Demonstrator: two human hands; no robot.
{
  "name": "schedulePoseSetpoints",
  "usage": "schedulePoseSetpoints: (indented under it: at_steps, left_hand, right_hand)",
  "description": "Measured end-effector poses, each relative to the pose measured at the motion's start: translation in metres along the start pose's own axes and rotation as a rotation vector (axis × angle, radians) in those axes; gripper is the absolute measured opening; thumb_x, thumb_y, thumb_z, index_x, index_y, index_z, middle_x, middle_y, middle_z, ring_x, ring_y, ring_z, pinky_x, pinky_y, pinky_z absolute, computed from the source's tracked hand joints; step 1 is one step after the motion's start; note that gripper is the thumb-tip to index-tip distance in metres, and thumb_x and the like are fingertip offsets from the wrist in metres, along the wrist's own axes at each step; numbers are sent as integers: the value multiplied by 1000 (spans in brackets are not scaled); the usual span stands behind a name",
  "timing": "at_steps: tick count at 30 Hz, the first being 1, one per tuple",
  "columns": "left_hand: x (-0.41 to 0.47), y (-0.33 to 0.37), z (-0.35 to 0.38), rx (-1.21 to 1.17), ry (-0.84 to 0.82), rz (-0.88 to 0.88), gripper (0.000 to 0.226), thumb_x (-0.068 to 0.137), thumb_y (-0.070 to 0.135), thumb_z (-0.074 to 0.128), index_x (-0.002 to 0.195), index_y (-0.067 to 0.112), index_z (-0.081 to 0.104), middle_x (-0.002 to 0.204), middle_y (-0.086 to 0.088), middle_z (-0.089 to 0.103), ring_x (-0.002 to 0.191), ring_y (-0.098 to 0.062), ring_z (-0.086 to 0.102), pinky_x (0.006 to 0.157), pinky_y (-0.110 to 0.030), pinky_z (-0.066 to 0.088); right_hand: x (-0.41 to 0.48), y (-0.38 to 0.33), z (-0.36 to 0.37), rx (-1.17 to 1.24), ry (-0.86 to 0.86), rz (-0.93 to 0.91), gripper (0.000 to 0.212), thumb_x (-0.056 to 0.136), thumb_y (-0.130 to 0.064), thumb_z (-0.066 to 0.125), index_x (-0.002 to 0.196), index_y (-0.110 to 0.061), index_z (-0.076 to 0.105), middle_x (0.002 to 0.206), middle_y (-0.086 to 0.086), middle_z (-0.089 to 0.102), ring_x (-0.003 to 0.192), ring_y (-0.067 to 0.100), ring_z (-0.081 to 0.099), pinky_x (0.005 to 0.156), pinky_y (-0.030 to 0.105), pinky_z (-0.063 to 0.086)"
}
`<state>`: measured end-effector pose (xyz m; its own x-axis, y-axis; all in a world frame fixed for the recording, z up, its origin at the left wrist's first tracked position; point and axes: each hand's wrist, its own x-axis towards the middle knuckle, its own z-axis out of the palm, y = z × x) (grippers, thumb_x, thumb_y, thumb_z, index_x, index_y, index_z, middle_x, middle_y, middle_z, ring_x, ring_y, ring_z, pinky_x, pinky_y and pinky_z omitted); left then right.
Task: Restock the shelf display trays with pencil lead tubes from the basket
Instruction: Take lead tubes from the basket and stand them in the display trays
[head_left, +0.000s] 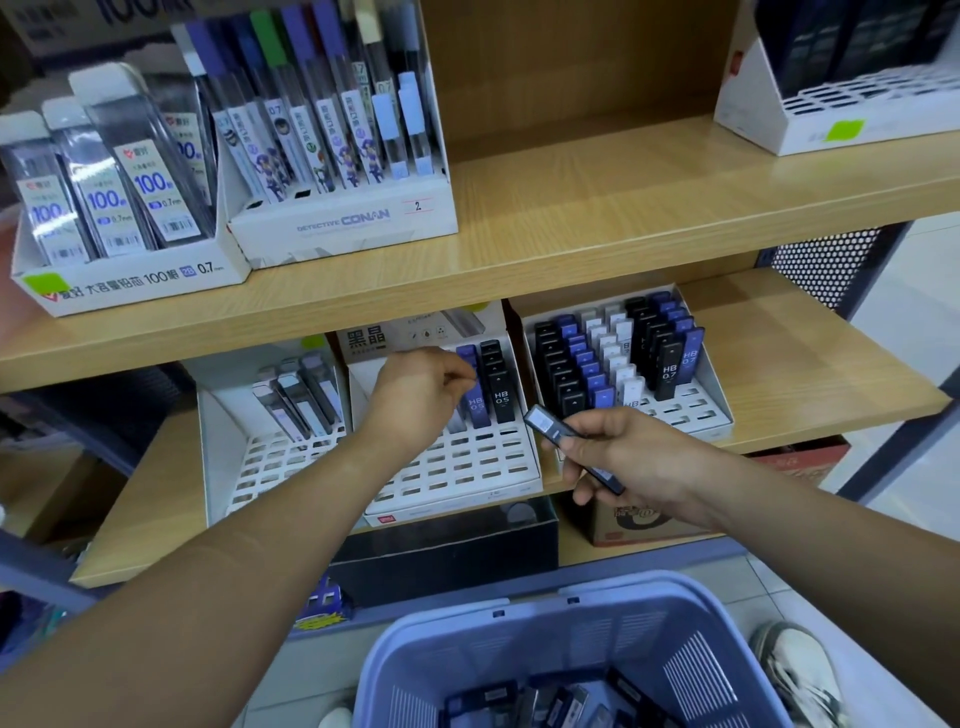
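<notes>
- Your right hand (631, 460) grips a dark lead tube (546, 423) at centre right of the frame. Its long axis slants, one end pointing up-left toward the middle tray (470, 470) and the other down-right past your palm.
- Your left hand (421, 397) sits over that tray, fingers curled at the top of an upright blue tube (477, 402); whether they pinch it cannot be told.
- More tubes (519, 701) lie jumbled in the blue basket (623, 639) at the bottom edge.

At ten o'clock, a white display box (135, 283) is showing "100", "2B" and "0.7", and the neighbouring box (343, 221) is showing "DETECTIVE CONAN" and a "2" tag. Near centre, a black tube (501, 397) is bearing "HB 0.5". At two o'clock from it, a taller black tube (669, 371) is bearing "HB 0.7".
</notes>
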<state>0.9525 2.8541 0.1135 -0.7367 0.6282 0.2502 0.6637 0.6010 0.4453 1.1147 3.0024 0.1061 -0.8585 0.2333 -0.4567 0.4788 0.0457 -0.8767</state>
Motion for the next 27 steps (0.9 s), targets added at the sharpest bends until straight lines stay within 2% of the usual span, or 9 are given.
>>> schedulePoseSetpoints:
  at_steps: [4,7,10,12,15,17,18,21,27]
  left_hand:
    - [3,3,-1,126,-27,59,17,90,9,60,99,9,74,104,-6,68,96,-23,59,80,-20,37]
    - [-3,16,-10,-60,-3,6,20,91,7,58,104,14,71,98,1,66,89,-12,58,79,-14,41]
    - [-14,36,-28,-558,-281,-98,33,89,1,61,117,19,65,112,4,67,93,-13,64,82,-18,53]
    - [-21,44,-33,-545,-428,-37,41,85,-1,66,120,20,64,108,12,68,91,-8,66,77,-15,53]
    - [-25,47,-37,-588,-379,-71,20,81,4,71,101,9,72,76,6,72,71,-6,65,69,-18,53]
    - [-25,43,-39,-660,-291,-152,14,80,11,73,93,6,73,81,-12,72,66,-12,63,70,-29,55]
    - [-25,39,-40,-680,-256,-189,13,81,13,72,92,7,73,84,-16,71,63,-11,62,67,-27,55]
    - [-26,35,-41,-762,-232,-254,11,83,12,69,93,9,72,81,-13,72,60,-7,62,61,-18,55]
    - [-28,26,-47,-764,-332,-257,20,81,2,70,99,11,70,85,-15,72,72,-18,70,67,-21,57]
  right_hand:
    - [-2,-2,-2,136,-30,17,18,102,-16,49,106,-16,66,75,1,68,69,15,65,65,24,46]
    - [-3,-4,-3,209,-55,36,20,102,-12,48,107,-12,67,78,3,69,68,13,63,63,24,48]
    - [-4,-8,-2,290,-118,44,23,101,-8,47,109,-7,69,73,4,62,58,11,56,53,20,45]
    - [-6,-12,-2,333,-189,46,22,100,-10,48,108,-7,69,70,3,58,53,9,50,46,17,39]
    - [-9,-16,-1,390,-264,32,21,99,-21,51,105,-11,68,69,2,57,52,9,48,43,16,37]
    - [-9,-16,-2,441,-237,20,20,99,-22,52,104,-10,67,76,5,64,57,11,56,46,18,43]
    - [-9,-16,-2,454,-219,12,20,99,-20,52,106,-9,67,79,8,67,60,12,59,48,19,46]
    - [-9,-15,2,435,-213,-21,23,100,-13,49,108,-7,70,84,12,71,67,15,64,54,21,51]
    - [-6,-16,17,394,-140,-17,19,99,-14,53,109,-10,69,95,14,75,77,18,69,67,24,55]
